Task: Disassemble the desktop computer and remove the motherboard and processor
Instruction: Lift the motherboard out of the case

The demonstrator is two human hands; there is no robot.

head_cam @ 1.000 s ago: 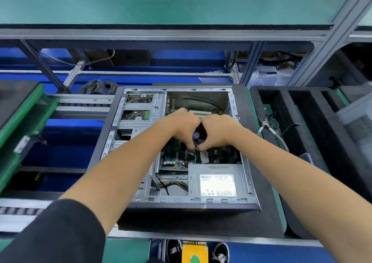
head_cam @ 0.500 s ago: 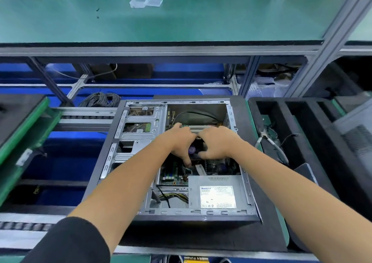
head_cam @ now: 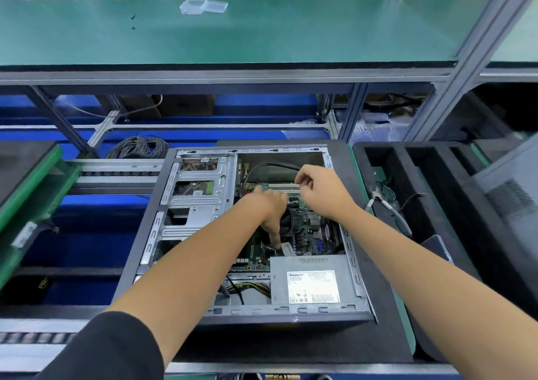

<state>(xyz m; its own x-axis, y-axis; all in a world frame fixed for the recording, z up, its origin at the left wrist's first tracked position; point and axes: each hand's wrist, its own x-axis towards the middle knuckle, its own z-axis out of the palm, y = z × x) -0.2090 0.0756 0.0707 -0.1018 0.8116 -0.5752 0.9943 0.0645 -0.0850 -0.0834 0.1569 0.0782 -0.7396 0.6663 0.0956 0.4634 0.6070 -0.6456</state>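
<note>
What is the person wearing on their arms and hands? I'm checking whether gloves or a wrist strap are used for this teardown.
Nothing on either hand: the left hand and right hand are bare, with no gloves, rings or wrist strap visible. The left arm has a black sleeve pushed above the elbow. The right forearm is bare as far as the frame shows.

Both hands reach into the open computer case (head_cam: 163,234); the left hand (head_cam: 266,205) points fingers down onto the motherboard (head_cam: 302,219). The right hand (head_cam: 321,190), fingers curled, hovers above the white slots (head_cam: 282,188); whether it holds anything is unclear.
</note>
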